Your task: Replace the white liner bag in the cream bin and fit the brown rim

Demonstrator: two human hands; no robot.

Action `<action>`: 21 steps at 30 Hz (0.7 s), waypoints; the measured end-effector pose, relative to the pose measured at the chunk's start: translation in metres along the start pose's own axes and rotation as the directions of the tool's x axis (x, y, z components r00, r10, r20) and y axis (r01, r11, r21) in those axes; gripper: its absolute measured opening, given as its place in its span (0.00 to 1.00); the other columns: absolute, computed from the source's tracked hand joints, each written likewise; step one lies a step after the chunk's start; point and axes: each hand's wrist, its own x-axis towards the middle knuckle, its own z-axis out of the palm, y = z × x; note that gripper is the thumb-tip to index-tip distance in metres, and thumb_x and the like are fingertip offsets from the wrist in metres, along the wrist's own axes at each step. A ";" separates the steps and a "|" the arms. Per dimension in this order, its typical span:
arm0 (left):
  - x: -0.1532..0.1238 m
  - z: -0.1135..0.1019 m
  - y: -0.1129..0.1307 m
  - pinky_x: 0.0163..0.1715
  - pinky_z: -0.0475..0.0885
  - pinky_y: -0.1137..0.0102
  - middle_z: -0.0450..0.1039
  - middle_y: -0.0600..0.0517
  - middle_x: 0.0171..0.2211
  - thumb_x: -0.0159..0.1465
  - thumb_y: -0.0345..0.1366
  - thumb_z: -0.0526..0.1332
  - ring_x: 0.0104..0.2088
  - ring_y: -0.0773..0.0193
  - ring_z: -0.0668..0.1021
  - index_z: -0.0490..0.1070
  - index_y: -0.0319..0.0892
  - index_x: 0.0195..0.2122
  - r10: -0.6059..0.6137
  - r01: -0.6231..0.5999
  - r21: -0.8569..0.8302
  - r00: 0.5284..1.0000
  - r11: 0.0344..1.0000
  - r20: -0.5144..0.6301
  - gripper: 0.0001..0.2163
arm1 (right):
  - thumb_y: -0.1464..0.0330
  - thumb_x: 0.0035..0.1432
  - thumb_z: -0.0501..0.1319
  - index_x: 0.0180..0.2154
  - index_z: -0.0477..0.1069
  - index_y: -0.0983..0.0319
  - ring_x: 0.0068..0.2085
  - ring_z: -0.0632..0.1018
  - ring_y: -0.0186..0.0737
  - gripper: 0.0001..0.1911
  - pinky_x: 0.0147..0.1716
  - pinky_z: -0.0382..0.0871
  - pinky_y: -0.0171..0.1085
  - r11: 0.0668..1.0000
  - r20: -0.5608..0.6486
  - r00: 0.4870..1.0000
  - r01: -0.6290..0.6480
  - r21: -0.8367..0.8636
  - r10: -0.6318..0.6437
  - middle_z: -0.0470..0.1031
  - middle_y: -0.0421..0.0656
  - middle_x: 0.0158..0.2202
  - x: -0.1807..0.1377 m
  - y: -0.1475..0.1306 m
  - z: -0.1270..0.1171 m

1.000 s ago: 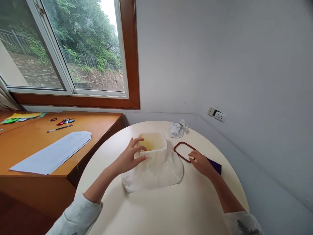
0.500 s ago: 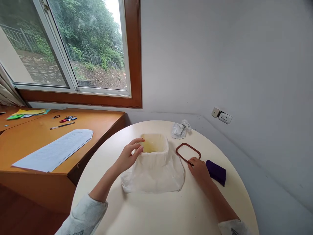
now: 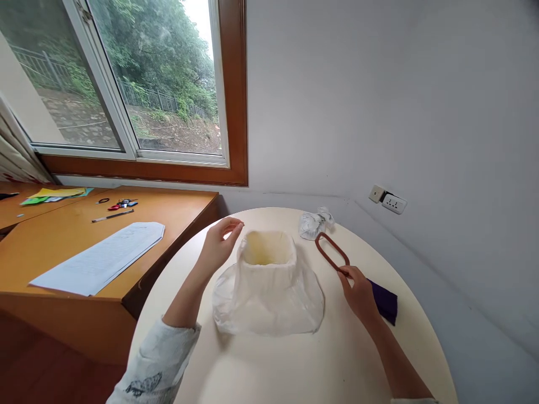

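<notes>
In the middle of the round table stands a bin (image 3: 266, 272) with a squarish mouth, lined by a thin white plastic bag (image 3: 269, 314) that is folded over its rim and spreads onto the tabletop. My left hand (image 3: 219, 241) hovers left of the mouth, loosely curled and holding nothing, with a gap between thumb and fingers. My right hand (image 3: 357, 292) grips the near end of a reddish-brown rounded rectangular frame (image 3: 323, 253), raised and tilted to the right of the bin. Behind my right wrist lies a dark purple folded cloth-like item (image 3: 385, 302).
A knotted white plastic bag (image 3: 312, 225) sits near the back edge of the round table (image 3: 261, 373). To the left, a wooden desk (image 3: 185, 205) carries paper sheets (image 3: 105, 255), a pen (image 3: 113, 216) and keys (image 3: 123, 205). The wall has a socket (image 3: 394, 203).
My right hand has lifted the brown frame off the table and tilted it. My left hand has moved up and away from the bin's rim, its fingers curling. The view has shifted slightly.
</notes>
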 end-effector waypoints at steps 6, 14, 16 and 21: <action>-0.001 -0.002 0.013 0.44 0.70 0.61 0.72 0.48 0.37 0.61 0.45 0.55 0.41 0.59 0.75 0.67 0.42 0.43 -0.032 0.040 -0.115 0.997 0.993 0.074 0.14 | 0.65 0.61 0.50 0.39 0.67 0.59 0.48 0.71 0.44 0.09 0.47 0.66 0.44 0.979 -0.063 0.978 0.203 0.037 -0.200 0.70 0.47 0.45 0.015 -0.055 -0.026; -0.005 -0.005 0.024 0.49 0.67 0.56 0.67 0.47 0.49 0.63 0.47 0.51 0.44 0.60 0.75 0.51 0.51 0.59 -0.103 0.130 -0.241 0.987 0.962 0.123 0.23 | 0.70 0.62 0.49 0.40 0.68 0.58 0.56 0.65 0.44 0.10 0.51 0.66 0.44 0.883 0.102 0.879 0.457 0.106 -0.467 0.61 0.47 0.55 0.036 -0.123 -0.038; -0.004 -0.007 0.023 0.49 0.68 0.56 0.68 0.47 0.49 0.63 0.47 0.53 0.45 0.59 0.75 0.52 0.51 0.59 -0.089 0.120 -0.270 0.988 0.955 0.123 0.24 | 0.70 0.62 0.49 0.40 0.68 0.59 0.58 0.62 0.44 0.10 0.51 0.65 0.44 0.865 0.131 0.857 0.483 0.133 -0.498 0.60 0.47 0.55 0.040 -0.132 -0.036; -0.001 -0.013 0.018 0.46 0.70 0.58 0.70 0.45 0.48 0.59 0.45 0.58 0.47 0.55 0.74 0.61 0.45 0.54 -0.089 0.113 -0.212 0.989 0.971 0.118 0.22 | 0.71 0.62 0.48 0.39 0.70 0.59 0.60 0.59 0.46 0.12 0.53 0.64 0.46 0.846 0.144 0.842 0.487 0.216 -0.521 0.59 0.46 0.57 0.048 -0.146 -0.024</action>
